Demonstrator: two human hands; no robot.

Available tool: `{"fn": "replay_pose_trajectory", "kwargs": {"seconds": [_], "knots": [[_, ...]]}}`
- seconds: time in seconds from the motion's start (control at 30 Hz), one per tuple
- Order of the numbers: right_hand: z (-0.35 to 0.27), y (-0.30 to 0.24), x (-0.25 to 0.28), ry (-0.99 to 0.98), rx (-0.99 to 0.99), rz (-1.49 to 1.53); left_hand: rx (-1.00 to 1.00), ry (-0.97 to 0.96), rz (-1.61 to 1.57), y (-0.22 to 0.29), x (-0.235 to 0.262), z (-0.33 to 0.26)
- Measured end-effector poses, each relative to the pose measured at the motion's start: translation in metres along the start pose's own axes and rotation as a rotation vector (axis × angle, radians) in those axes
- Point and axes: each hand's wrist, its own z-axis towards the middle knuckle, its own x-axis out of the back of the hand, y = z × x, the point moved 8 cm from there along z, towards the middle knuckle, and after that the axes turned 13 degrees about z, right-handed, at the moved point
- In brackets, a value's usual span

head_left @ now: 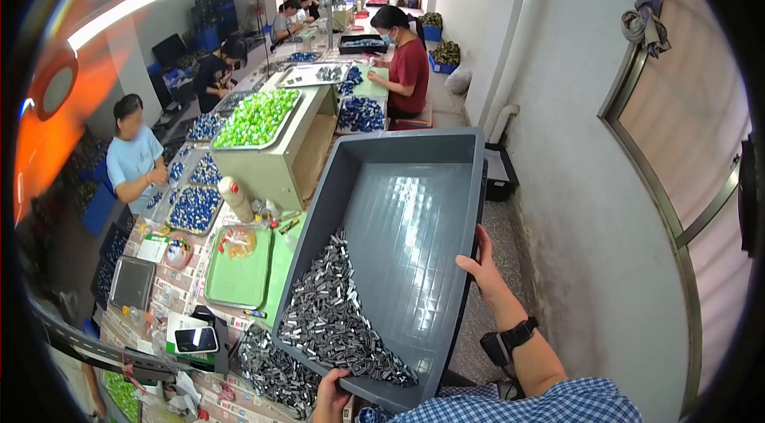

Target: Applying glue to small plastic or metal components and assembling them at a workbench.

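Tilted in front of me is a large grey plastic tub (406, 224), held in both hands. My left hand (331, 396) grips its near rim at the bottom, thumb on top. My right hand (480, 263) grasps the right-hand wall, the thumb over the rim and the fingers mostly hidden outside. A heap of small black and silver pieces (339, 319) has slid into the tub's near left corner; the rest of its ribbed floor is bare. Beside the tub's lower left, a tray full of similar small dark pieces (275, 371) sits on the table.
A green tray (239, 275), a phone (196, 339) and a cream bottle (235, 198) stand on the long table. Bright green pieces fill a tray (256, 118) on a raised box. Several people sit along the table. A wall (574, 208) runs along the right.
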Motion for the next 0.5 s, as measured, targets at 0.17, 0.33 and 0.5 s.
{"fn": "replay_pose_trajectory", "kwargs": {"seconds": [0.17,0.33,0.5], "knots": [[0.032,0.013,0.006,0.014,-0.188,-0.246,-0.09,0.128,-0.03,-0.012,0.005,0.01],[0.044,0.036,0.039,-0.001,-0.369,-0.202,-0.056,0.118,0.071,-0.003,-0.046,-0.017],[0.056,0.088,0.087,0.007,-0.381,-0.241,-0.022,0.184,0.157,-0.009,-0.062,-0.03]]}}
